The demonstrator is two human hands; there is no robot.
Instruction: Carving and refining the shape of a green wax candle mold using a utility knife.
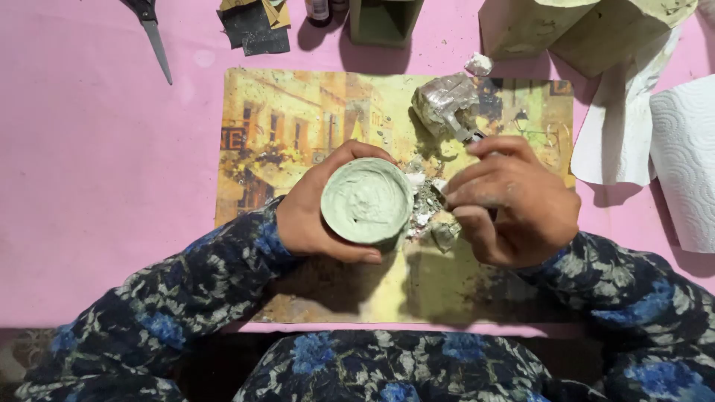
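Round tub of pale green paste (367, 201), lid off, sits cupped in the left hand (313, 219), grip wrapped around its wall, just above a picture placemat (298, 126) on the pink tabletop (104, 171). Right hand (514, 205) just beside the tub, fingers pinched on a thin tool whose tip is hidden. Grey crumbs (426, 202) lie between both hands. Crumpled paste-smeared foil (447, 104) beyond. Scissors (153, 33) far left; paper towel roll (685, 160) at right edge.
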